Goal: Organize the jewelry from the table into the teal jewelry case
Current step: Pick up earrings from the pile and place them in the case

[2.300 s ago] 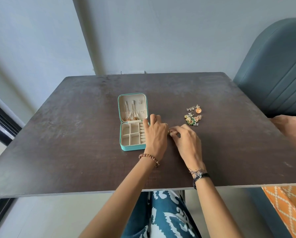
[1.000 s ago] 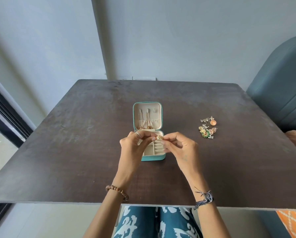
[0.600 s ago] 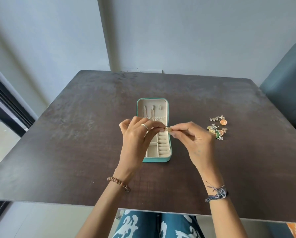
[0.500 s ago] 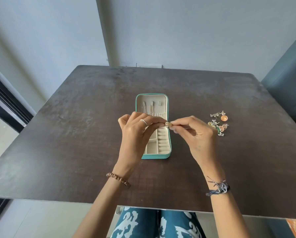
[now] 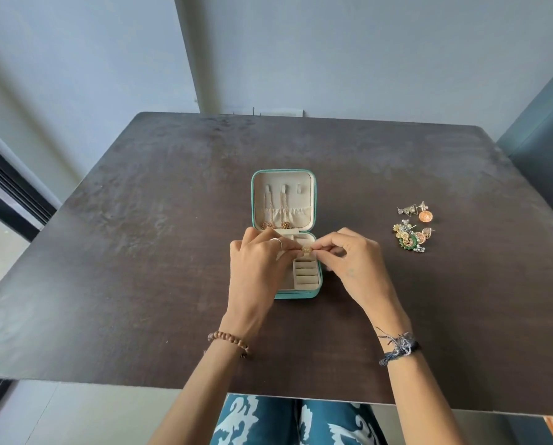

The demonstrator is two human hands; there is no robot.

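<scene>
Two hands are pinching one small gold ring [image 5: 306, 249] above the ring rolls of the teal jewelry case [image 5: 313, 200]: left hand [image 5: 257, 268] and right hand [image 5: 354, 268] are each gripping it by fingertips. Judged light, rigid, slippery; best held by its band. Case lining is looking soft, padded. Ornate earrings [image 5: 411, 228] are lying well apart on the matte dark worktop [image 5: 140, 252].

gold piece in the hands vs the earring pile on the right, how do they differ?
Support: the gold piece is held over the teal case, in the grip of both the left hand and the right hand; the earring pile lies loose on the table, untouched.
Count: the gold piece is single; the earring pile is several pieces.
Colour: the gold piece is plain gold; the earring pile mixes gold, green, orange and silver.
Neither is in the case yet.
</scene>
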